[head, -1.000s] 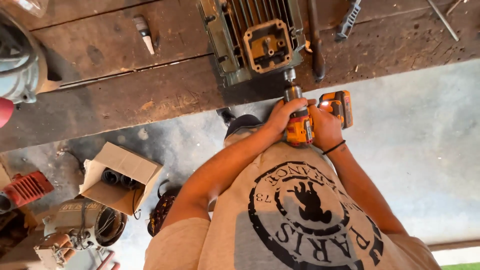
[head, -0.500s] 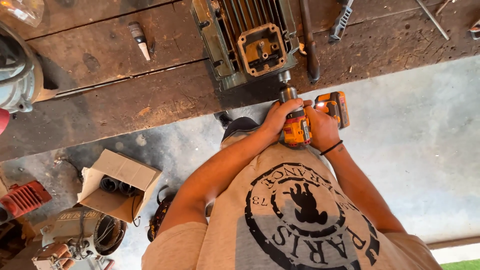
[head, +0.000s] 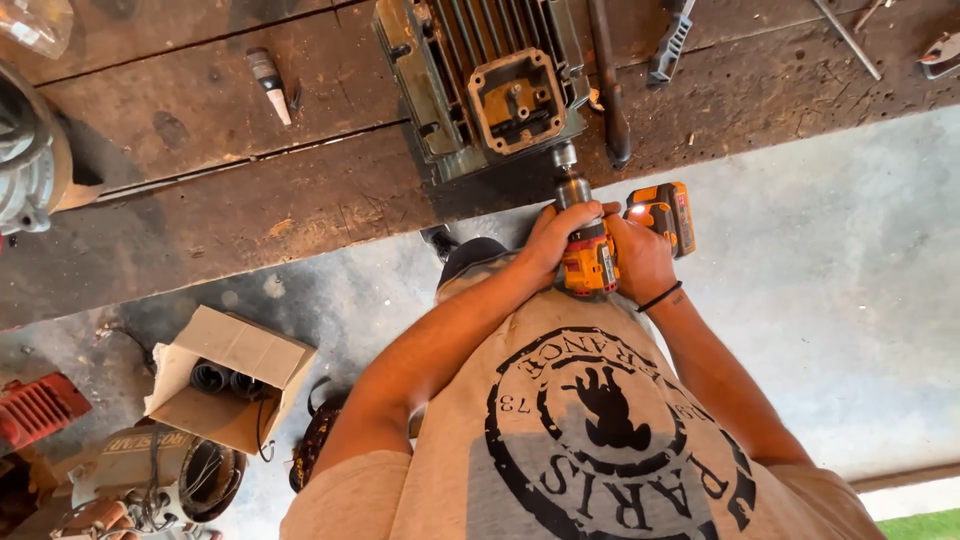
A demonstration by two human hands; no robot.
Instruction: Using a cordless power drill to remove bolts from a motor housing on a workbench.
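A grey-green finned electric motor (head: 470,80) with an open terminal box lies on the worn wooden bench (head: 250,200). An orange and black cordless driver (head: 590,260) points at the motor's near edge, its socket (head: 565,160) against the housing. My left hand (head: 555,235) wraps the driver's body from the left. On the grip sits my right hand (head: 640,262), a black band at its wrist, with the battery pack (head: 668,212) sticking out to the right.
On the bench lie a dark metal bar (head: 608,90), a black-handled tool (head: 672,45), a thin rod (head: 845,38) and a small tube (head: 268,82). A grey machine (head: 25,160) stands at the left. Below, on the concrete floor, sit an open cardboard box (head: 225,380) and a red part (head: 35,410).
The view has shifted, so the motor and bench sit a little lower in frame. Both hands stay on the driver, pressed against the motor's edge.
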